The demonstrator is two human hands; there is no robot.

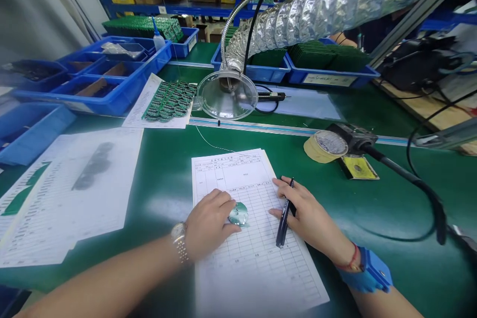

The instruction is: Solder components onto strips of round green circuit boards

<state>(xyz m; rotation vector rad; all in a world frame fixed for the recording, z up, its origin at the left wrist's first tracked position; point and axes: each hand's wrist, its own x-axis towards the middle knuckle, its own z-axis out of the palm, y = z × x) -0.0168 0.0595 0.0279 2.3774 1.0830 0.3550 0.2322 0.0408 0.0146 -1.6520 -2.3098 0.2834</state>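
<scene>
The left hand [210,221] lies open, fingertips on a round green circuit board [238,214] at 6 o'clock, atop a printed ruled form [242,278] on the green desk [160,194]. The right hand [309,213] is closed around a black pen [283,213], its lower end over the form. A careless shift of the left hand could slide the board, and a slip of the pen could stray-mark the form.

**Q:** What could be read on the printed form [227,171]?
**A:** Nothing; the headings of its ruled columns were too small to read.
**Q:** And the label [329,79] on the blue tray [367,75]?
**A:** Also blurred; no characters, numbers or brands were legible.
</scene>
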